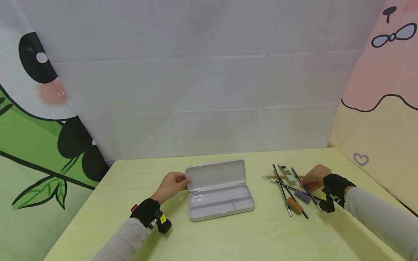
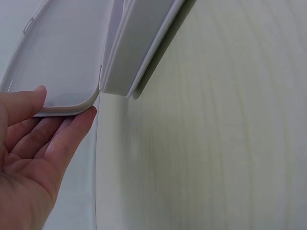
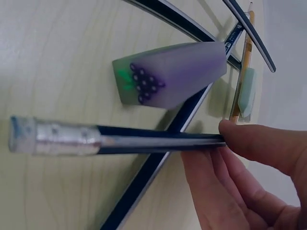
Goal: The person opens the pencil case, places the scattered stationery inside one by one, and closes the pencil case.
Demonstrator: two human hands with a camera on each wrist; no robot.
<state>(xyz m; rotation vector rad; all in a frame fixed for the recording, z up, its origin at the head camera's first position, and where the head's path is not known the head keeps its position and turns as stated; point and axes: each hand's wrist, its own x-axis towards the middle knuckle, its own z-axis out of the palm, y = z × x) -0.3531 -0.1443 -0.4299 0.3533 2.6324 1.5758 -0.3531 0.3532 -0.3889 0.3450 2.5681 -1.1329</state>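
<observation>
A white pencil case [image 1: 215, 217] stands with its lid [image 1: 215, 175] raised on the table. My left hand [image 1: 172, 185] holds the lid's left edge, thumb on the inner face and fingers behind it in the left wrist view. Over at the right, my right hand [image 1: 315, 177] pinches a dark striped pencil [image 3: 158, 140] between thumb and fingers. Its silver ferrule and worn eraser end point away from the hand. Another dark pencil [image 3: 129, 196] crosses beneath it. Beside them lies a purple eraser [image 3: 177, 72] with a grape print.
Several crossed pencils [image 1: 281, 190] lie on the yellowish table [image 1: 225, 239] between the case and my right hand. Among them are an orange eraser [image 1: 294, 206] and a pale green eraser [image 1: 288, 174]. A white backdrop [image 1: 212, 130] rises behind the table.
</observation>
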